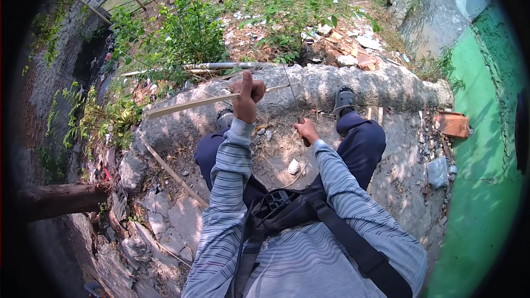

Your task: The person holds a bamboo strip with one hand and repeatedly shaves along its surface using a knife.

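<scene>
Strip (193,105): long, pale; in L hand (248,98), wide end L of it, thin end R. Knife (295,98): dk handle in R hand (308,131), thin blade fwd of it, crossing strip's thin end; contact unclear.

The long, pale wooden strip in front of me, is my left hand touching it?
Touching. The head view shows your left hand closed around the long, pale wooden strip, which sticks out on both sides of the fist.
</scene>
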`<state>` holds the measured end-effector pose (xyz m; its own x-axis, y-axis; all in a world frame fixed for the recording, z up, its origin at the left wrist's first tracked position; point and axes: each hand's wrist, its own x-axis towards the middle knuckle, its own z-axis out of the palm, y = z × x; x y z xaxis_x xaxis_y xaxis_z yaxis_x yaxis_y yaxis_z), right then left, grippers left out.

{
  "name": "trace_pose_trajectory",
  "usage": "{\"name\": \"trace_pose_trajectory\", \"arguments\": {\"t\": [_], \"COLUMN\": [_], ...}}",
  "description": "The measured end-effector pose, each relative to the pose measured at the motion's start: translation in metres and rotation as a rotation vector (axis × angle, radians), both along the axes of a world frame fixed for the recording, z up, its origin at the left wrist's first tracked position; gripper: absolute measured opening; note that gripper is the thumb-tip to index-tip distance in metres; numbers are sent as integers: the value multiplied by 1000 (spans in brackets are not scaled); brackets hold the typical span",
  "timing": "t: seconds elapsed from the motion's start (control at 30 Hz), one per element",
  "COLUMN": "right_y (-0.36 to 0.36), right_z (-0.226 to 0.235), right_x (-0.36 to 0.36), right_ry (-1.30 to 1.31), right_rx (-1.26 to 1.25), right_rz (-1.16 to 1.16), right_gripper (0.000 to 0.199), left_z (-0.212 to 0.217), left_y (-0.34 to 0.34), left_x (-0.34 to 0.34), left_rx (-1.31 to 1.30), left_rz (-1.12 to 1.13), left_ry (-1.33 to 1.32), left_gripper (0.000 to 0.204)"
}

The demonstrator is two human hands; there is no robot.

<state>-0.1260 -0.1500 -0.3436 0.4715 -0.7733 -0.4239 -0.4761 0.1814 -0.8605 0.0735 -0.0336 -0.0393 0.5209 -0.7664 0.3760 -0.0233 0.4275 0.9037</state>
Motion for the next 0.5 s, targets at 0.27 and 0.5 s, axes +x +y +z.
{"name": "trace_pose_trajectory", "arguments": {"t": [0.27, 0.5], "right_y": [34, 32], "right_z": [54, 101], "right_x": [30, 52], "right_ry": [-149, -317], "right_rx": [-155, -287], "right_rz": [40, 157], "right_gripper": [18, 18], "left_z": [6, 5], "left_y": [2, 1], "left_x": [1, 0], "left_rx": [70, 67], "left_rz": [55, 29], "left_ry": [-40, -61], "left_gripper": [76, 75]}}
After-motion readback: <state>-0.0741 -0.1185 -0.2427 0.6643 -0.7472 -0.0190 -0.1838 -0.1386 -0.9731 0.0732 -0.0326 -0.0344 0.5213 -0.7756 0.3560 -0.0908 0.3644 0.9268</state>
